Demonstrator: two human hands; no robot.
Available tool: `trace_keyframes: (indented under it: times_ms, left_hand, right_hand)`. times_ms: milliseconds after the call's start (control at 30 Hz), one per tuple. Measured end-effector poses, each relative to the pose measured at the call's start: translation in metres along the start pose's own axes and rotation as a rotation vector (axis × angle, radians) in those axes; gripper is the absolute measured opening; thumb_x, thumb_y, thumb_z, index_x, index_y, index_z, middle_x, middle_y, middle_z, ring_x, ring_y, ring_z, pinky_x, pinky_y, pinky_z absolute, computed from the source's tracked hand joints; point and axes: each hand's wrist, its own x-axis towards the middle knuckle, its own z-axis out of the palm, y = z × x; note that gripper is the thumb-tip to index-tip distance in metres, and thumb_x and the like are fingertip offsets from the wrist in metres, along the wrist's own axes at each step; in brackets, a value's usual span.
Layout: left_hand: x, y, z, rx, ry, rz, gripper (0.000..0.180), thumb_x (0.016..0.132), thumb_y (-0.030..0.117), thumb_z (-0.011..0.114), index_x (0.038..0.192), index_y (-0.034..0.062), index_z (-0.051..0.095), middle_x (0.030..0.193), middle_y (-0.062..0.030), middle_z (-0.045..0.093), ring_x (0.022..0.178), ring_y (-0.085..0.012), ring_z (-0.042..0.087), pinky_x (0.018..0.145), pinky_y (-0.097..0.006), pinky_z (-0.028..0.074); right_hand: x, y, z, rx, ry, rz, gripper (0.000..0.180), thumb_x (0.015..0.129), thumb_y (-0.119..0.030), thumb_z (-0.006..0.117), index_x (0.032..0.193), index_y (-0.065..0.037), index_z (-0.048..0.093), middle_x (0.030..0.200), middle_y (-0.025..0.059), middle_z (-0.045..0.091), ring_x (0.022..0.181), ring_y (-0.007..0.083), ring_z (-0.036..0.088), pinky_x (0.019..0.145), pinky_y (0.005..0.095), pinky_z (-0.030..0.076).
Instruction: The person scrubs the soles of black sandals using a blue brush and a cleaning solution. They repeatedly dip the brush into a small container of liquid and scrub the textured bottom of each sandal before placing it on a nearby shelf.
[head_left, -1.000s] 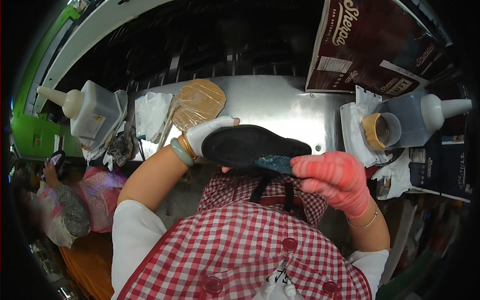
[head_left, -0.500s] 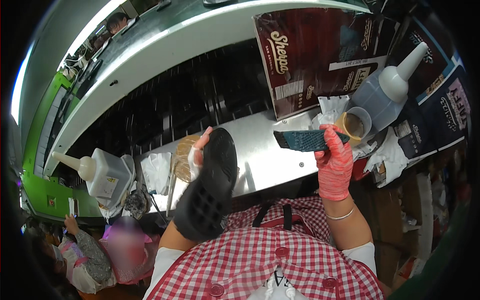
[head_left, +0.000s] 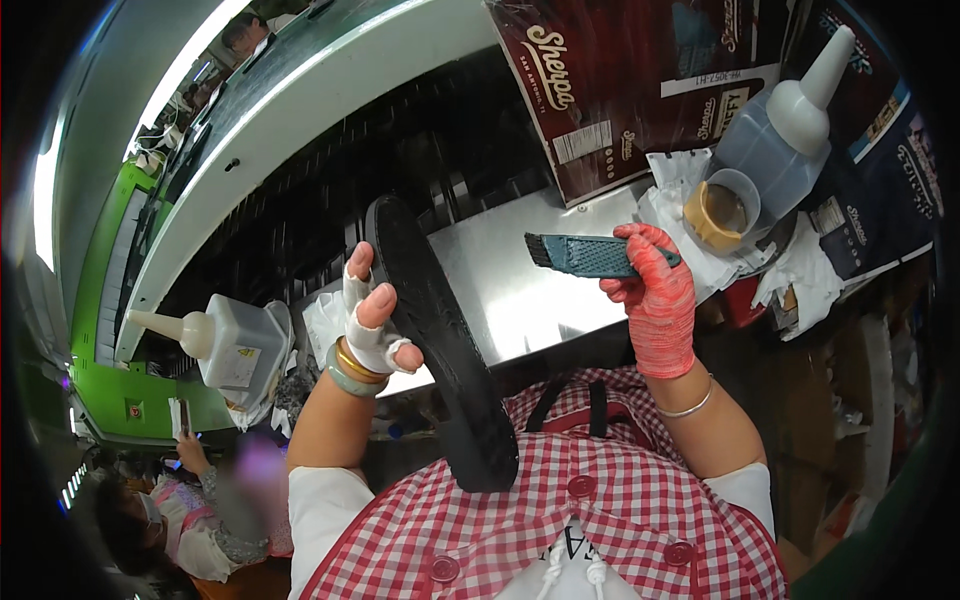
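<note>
Handling the black sole (head_left: 447,345), mid-frame, seems the step: left hand (head_left: 366,325) splayed beside it, contact unclear, right hand (head_left: 658,295) gripping the brush (head_left: 592,256) right of centre; the next move likely calls for steadying the sole.

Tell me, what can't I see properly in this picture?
All in the head view:
The far side of the sole: turned away, hidden by the sole itself.
Whether the left grip touches the sole: the sole may hide fingers.
Part of the handle of the brush: covered by the right grip.
What's in the cup: too small.
The top of the box: cut off by the upper edge.
</note>
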Motion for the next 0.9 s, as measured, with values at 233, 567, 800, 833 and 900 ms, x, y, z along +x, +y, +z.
trace_keyframes:
  times_ms: [233, 567, 800, 833, 900]
  left_hand:
    - [0.003, -0.003, -0.006, 0.081, -0.018, 0.057, 0.062, 0.089, 0.050, 0.049, 0.135, 0.0130, 0.031, 0.142, -0.0277, 0.021, 0.116, -0.0378, 0.049, 0.096, -0.037, 0.045]
    - [0.015, 0.027, -0.001, -0.350, 0.257, -0.758, 0.080, 0.075, 0.036, 0.072, 0.136, 0.0043, 0.031, 0.132, -0.0159, 0.042, 0.117, -0.0237, 0.048, 0.101, -0.036, 0.037]
    - [0.091, 0.032, -0.016, -0.754, 0.576, -0.668, 0.057, 0.087, 0.041, 0.054, 0.129, 0.0054, 0.039, 0.113, -0.0153, 0.054, 0.100, -0.0305, 0.059, 0.085, -0.044, 0.051]
    - [0.121, 0.027, -0.024, -0.729, 0.650, -0.645, 0.054, 0.089, 0.042, 0.052, 0.127, 0.0050, 0.041, 0.112, -0.0155, 0.054, 0.101, -0.0309, 0.059, 0.085, -0.044, 0.051]
    - [0.160, -0.017, -0.059, -0.865, 0.681, -0.589, 0.053, 0.095, 0.044, 0.037, 0.119, -0.0021, 0.046, 0.112, -0.0210, 0.057, 0.090, -0.0319, 0.062, 0.082, -0.046, 0.053]
  right_hand:
    - [-0.004, 0.008, 0.004, 0.009, -0.002, 0.035, 0.025, 0.093, -0.021, 0.054, 0.107, 0.000, 0.056, 0.085, 0.0090, 0.062, 0.063, 0.0124, 0.063, 0.055, 0.0194, 0.049]
    - [-0.003, 0.046, -0.005, -0.222, -0.113, -0.155, 0.030, 0.090, -0.009, 0.056, 0.116, 0.005, 0.053, 0.100, 0.0122, 0.063, 0.094, 0.0163, 0.062, 0.078, 0.0250, 0.051]
    - [0.008, 0.074, -0.031, -0.759, -0.206, -0.631, 0.029, 0.087, -0.007, 0.060, 0.115, 0.002, 0.058, 0.113, 0.0139, 0.061, 0.100, 0.0193, 0.060, 0.085, 0.0288, 0.048]
    - [0.009, 0.080, -0.035, -0.736, -0.204, -0.572, 0.030, 0.088, -0.008, 0.060, 0.116, 0.002, 0.057, 0.111, 0.0136, 0.062, 0.097, 0.0189, 0.061, 0.084, 0.0285, 0.048]
    - [0.010, 0.084, -0.032, -0.701, -0.241, -0.545, 0.033, 0.088, -0.009, 0.060, 0.119, 0.001, 0.056, 0.102, 0.0113, 0.065, 0.088, 0.0166, 0.063, 0.080, 0.0262, 0.049]
